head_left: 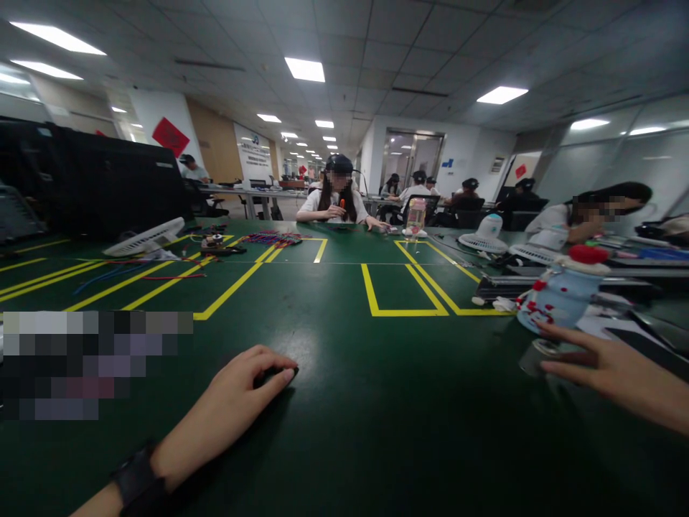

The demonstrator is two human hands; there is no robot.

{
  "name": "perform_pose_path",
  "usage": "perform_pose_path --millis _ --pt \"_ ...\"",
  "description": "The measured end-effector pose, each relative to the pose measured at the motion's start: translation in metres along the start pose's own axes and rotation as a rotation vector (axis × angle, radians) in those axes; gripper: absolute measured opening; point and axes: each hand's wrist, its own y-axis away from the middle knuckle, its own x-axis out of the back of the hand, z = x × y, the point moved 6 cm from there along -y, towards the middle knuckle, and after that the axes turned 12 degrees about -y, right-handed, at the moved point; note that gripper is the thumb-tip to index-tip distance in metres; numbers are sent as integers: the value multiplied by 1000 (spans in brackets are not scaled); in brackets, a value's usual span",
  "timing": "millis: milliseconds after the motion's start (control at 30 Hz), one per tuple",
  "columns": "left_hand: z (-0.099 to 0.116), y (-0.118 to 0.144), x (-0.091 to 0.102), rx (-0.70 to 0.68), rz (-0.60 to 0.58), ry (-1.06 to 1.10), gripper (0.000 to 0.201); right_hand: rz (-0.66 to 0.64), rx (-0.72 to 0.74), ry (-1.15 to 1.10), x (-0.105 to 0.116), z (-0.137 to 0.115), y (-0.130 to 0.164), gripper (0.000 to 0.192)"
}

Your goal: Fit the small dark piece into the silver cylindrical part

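Observation:
My left hand lies palm down on the green table mat, with a black band on its wrist. Its thumb and fingers curl over a small dark object, most of which is hidden. My right hand comes in from the right edge with its fingers stretched out and apart. Its fingertips are at a small grey round piece on the mat. Just behind that piece stands a light blue bottle with red spots and a red top.
Yellow tape lines mark boxes on the mat. A white fan, loose wires and a black screen are at the back left. Another white fan and dark trays sit at the right. People sit across and to the right.

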Motion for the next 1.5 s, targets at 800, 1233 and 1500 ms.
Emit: perform_pose_path --millis 800,1233,1500 --pt "135 -30 6 -283 190 39 14 -512 330 -751 -157 -217 75 52" --pt "111 -26 -31 -244 92 6 12 -433 367 -619 -143 -209 78 43" --pt "49 -11 20 -79 114 33 34 -138 143 -314 -79 -92 54 53"
